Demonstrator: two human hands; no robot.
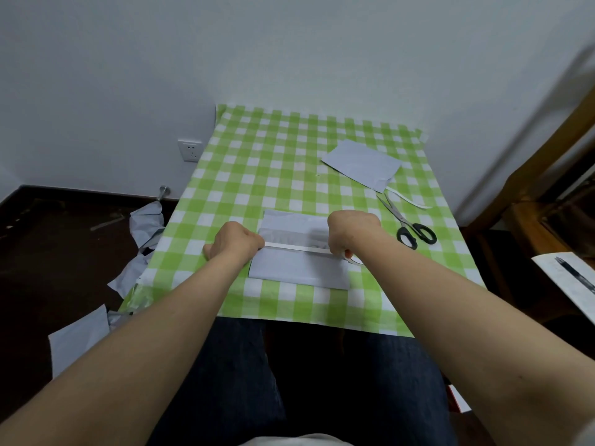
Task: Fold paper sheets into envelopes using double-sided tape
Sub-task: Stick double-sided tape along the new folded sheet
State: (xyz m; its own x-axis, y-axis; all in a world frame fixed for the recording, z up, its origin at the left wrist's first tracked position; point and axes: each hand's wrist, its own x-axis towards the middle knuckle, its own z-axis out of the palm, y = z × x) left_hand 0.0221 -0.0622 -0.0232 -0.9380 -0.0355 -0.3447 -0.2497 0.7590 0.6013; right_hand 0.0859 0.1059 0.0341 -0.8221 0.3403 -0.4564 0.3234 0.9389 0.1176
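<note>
A folded white paper sheet (299,268) lies on the green checked tablecloth (257,162) near the front edge. A strip of white double-sided tape (294,246) is stretched across the sheet between my two hands. My left hand (235,241) pinches the strip's left end at the sheet's left edge. My right hand (352,231) holds the right end, where the tape roll (352,257) shows partly under the fingers.
Black-handled scissors (409,226) lie right of my right hand. A finished white envelope (362,164) and a loose tape backing strip (407,197) sit at the back right. Paper scraps (141,239) litter the floor at left. A paper with a pen (576,281) lies at right.
</note>
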